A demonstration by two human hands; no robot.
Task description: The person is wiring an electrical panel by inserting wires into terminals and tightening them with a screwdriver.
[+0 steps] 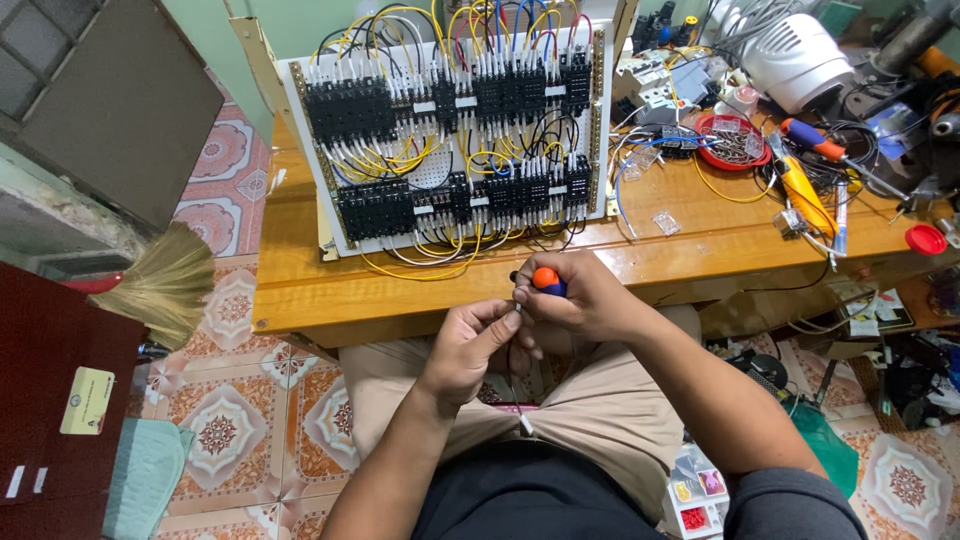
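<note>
My right hand (585, 298) is closed around a screwdriver with an orange and blue handle (547, 280), held just in front of the table edge. My left hand (468, 345) pinches something small at the screwdriver's tip, with a thin wire (517, 395) hanging down from it toward my lap. Both hands meet above my knees. Behind them on the wooden table (300, 290) leans a white wiring panel (455, 135) with rows of black relay blocks and yellow, white and black wires.
To the right on the table lie a red tray of small metal parts (733, 142), another orange-blue screwdriver (815, 143), a yellow tool (805, 195), a red cap (926, 239) and a white device (790, 55). A broom (165, 285) leans at left. Small parts boxes (695, 490) sit on the tiled floor.
</note>
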